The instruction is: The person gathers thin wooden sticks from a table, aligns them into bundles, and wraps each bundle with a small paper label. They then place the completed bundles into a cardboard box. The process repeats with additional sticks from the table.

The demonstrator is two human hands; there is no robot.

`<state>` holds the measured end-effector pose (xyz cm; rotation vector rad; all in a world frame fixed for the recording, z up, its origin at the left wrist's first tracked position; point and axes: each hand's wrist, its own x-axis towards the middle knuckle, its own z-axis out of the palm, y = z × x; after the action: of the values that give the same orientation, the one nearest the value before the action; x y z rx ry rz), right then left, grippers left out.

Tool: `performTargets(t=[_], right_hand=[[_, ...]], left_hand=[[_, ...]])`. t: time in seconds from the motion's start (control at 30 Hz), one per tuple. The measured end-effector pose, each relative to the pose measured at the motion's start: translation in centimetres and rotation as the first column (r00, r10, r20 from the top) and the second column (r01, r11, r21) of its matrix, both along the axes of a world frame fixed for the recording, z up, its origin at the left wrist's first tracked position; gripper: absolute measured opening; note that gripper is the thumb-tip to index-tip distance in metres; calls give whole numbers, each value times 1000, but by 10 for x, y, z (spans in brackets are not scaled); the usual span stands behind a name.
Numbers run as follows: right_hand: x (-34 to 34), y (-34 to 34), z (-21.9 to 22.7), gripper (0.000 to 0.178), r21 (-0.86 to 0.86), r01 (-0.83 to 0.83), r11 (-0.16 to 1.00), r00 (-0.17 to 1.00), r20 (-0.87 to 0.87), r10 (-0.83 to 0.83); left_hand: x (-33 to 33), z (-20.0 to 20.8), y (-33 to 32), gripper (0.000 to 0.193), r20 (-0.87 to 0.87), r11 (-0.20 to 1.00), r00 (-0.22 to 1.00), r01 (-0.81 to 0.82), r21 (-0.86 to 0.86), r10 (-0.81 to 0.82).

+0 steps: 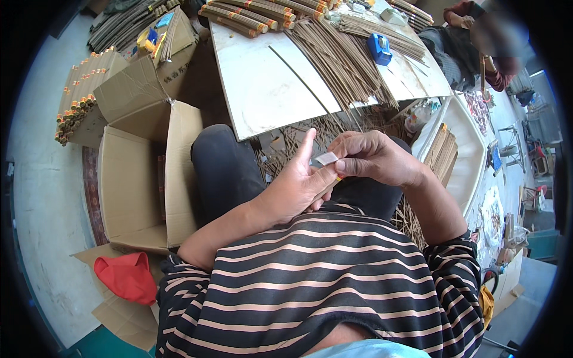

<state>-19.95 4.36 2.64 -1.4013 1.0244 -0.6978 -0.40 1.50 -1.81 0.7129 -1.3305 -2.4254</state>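
My left hand (291, 190) is closed round a short bundle of thin brown sticks (326, 189), which look like incense. Most of the bundle is hidden by the fingers; its end shows a yellow edge. The left thumb or a finger points upward, away from the bundle. Just above the bundle's end, my right hand (382, 160) pinches a small white paper label (326, 158) between thumb and fingers. Both hands are close together over my lap. Ahead of them, long loose brown sticks (337, 62) lie spread on the white table (256, 89).
Banded stick bundles (239, 21) lie at the table's far edge, near a blue tape dispenser (379, 49). An open cardboard box (134, 179) stands left, with stacked bundles (83, 89) beyond and a red cloth (126, 277) nearby. A white tray (465, 161) is right. Another person (465, 48) sits far right.
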Motion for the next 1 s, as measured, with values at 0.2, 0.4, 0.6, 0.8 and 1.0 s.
performTargets(t=[0.2,0.4,0.6,0.8,1.0], right_hand=[[6,6,2,10,-325,-24,945,971,-233,-55],[9,8,7,14,-627,-167,761,925,-368,-100],[7,0,8,16,-736,-247,630,937,-346,-36],[6,-7,5,18,-792,-234,564,963,-268,23],[6,-11,-2,19,-753,-186,631,982,-130,134]], left_hand=[[7,7,-3,78,-34,992,999,24,123,-20],[12,3,-4,59,-79,960,997,-3,281,26],[8,6,-4,50,-151,964,988,41,263,-1],[8,8,-11,45,-328,918,943,180,352,-59],[11,9,-7,40,-338,903,940,178,391,-39]])
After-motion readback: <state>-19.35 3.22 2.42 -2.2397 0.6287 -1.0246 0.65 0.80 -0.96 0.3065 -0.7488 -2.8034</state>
